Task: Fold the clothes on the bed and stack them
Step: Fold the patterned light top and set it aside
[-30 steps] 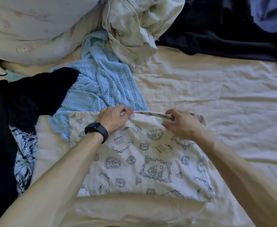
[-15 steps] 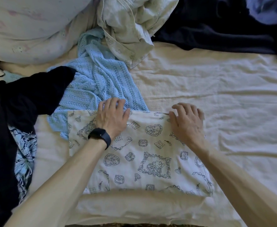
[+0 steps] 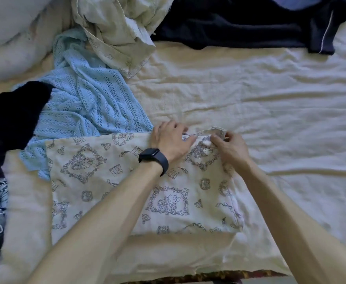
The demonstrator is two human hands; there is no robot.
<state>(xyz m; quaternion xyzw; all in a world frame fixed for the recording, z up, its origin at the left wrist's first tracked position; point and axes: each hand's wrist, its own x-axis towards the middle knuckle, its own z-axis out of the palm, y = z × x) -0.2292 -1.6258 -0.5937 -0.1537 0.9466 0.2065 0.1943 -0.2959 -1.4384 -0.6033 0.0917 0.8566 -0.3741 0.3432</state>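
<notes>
1. Compared with half a second ago, both hands are no longer flat and apart on the far edge. They are now close together at the far right corner of the printed cloth (image 3: 110,181).
2. The left hand (image 3: 171,140) curls its fingers over the far edge. The right hand (image 3: 231,149) pinches a small raised piece of the hem.
3. The printed cloth lies flat on the bed sheet (image 3: 270,95), just in front of the person. Its far left corner overlaps the blue knit (image 3: 82,103).
4. Both hands hold only one corner, so a pull probably drags the whole cloth and wrinkles the smooth part.
5. The left side is free. If the cloth slides, it can catch the blue knit and pull it along.
6. The pinch takes little fabric, so the hem may slip out and the fold may come out crooked.
</notes>
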